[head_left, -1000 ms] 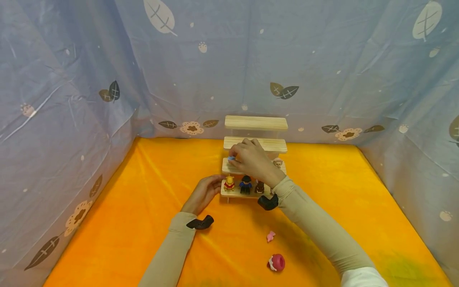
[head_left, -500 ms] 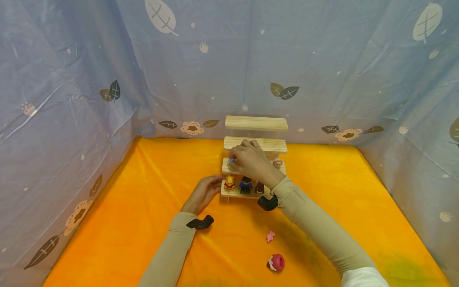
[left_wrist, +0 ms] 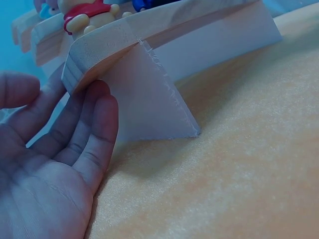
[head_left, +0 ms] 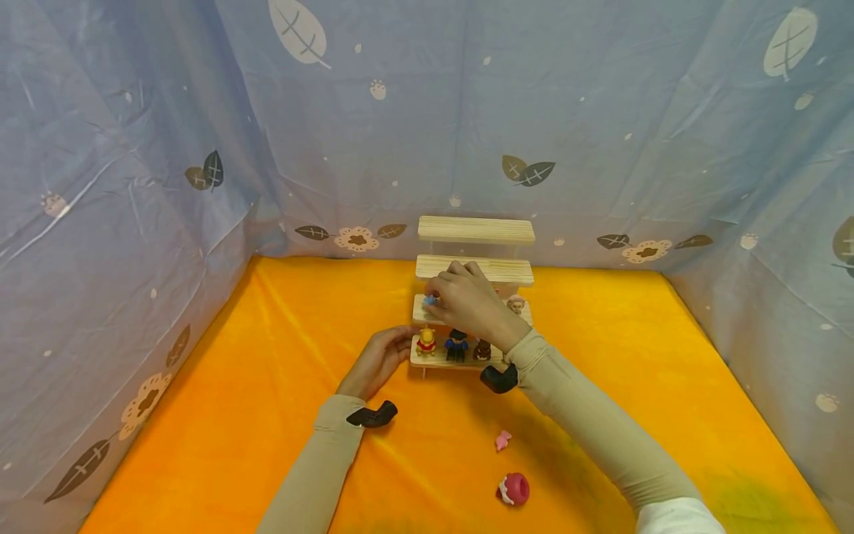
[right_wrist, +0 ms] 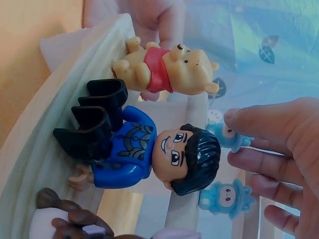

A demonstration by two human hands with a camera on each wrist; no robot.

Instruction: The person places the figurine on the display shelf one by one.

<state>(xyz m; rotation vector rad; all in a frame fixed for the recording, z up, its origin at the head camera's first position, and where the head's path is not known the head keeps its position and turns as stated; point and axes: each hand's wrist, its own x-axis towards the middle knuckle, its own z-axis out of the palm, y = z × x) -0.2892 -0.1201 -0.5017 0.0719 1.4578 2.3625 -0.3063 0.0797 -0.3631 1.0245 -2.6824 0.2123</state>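
A tiered wooden display rack (head_left: pixel 475 268) carries small toy figures. My right hand (head_left: pixel 462 298) pinches a light-blue figurine (right_wrist: pixel 229 132) between thumb and fingertips, at the left end of the second tier from the bottom. A similar blue figurine (right_wrist: pixel 227 198) stands beside it, under my other fingers. On the bottom tier are a yellow bear in a red shirt (right_wrist: pixel 167 69), a black-haired toy figure in blue (right_wrist: pixel 132 149) and a brown figure (head_left: pixel 482 349). My left hand (left_wrist: pixel 55 149) touches the left end of the bottom board with its fingers, the thumb held apart.
On the orange cloth (head_left: pixel 267 356) in front lie a small pink figure (head_left: pixel 503 440) and a dark-pink round piece with white trim (head_left: pixel 514 489). A beige-headed figure (head_left: pixel 516 304) stands at the second tier's right. Patterned curtains (head_left: pixel 414 133) close off the back and sides.
The light-blue figurine has come down slightly toward the second tier in my right hand. My left hand stays at the bottom board's end.
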